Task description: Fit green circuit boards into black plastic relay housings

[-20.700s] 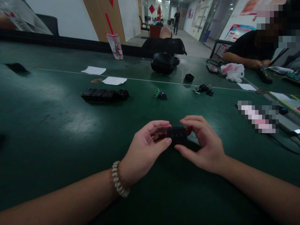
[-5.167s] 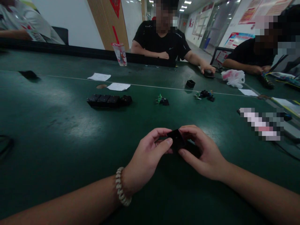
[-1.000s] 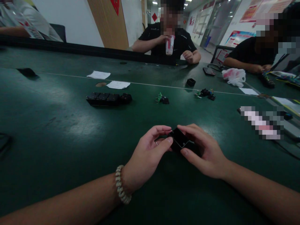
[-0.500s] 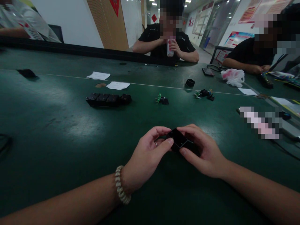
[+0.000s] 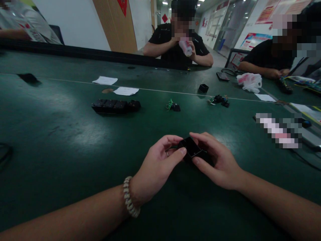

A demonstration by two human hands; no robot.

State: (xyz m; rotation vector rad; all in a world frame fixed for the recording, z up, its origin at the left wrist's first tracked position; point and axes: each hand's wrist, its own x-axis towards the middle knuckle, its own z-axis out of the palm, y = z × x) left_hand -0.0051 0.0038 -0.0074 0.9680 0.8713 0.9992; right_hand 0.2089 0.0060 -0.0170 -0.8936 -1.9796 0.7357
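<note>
You have a small black box (image 5: 192, 146) between your two hands, just above the green tabletop (image 5: 75, 174). Your left grip (image 5: 160, 165) is narrow, its thumb pressed on the box's near left edge and its fingers behind. Your right grip (image 5: 218, 164) curves around the other side, thumb at the near lower corner and forefinger at the top edge; what its remaining fingers touch is too dark to tell. The box sits tilted, its dark face turned up toward you. A beaded bracelet (image 5: 130, 197) circles your left wrist, behind that grip.

Beyond your left grip and farther left lies a row of black modules (image 5: 115, 106). Straight beyond both grips is a small green circuit board (image 5: 171, 104), with a black square piece (image 5: 177, 108) just beside it. Beyond your right grip lies a cluster of electronic parts (image 5: 219, 100), and a black open box (image 5: 203, 88) stands farther out. Farther off to the right of that grip is a plastic bag (image 5: 249, 82). Across from your grips, a person in black (image 5: 163, 42) holds a tilted cup (image 5: 186, 47).
</note>
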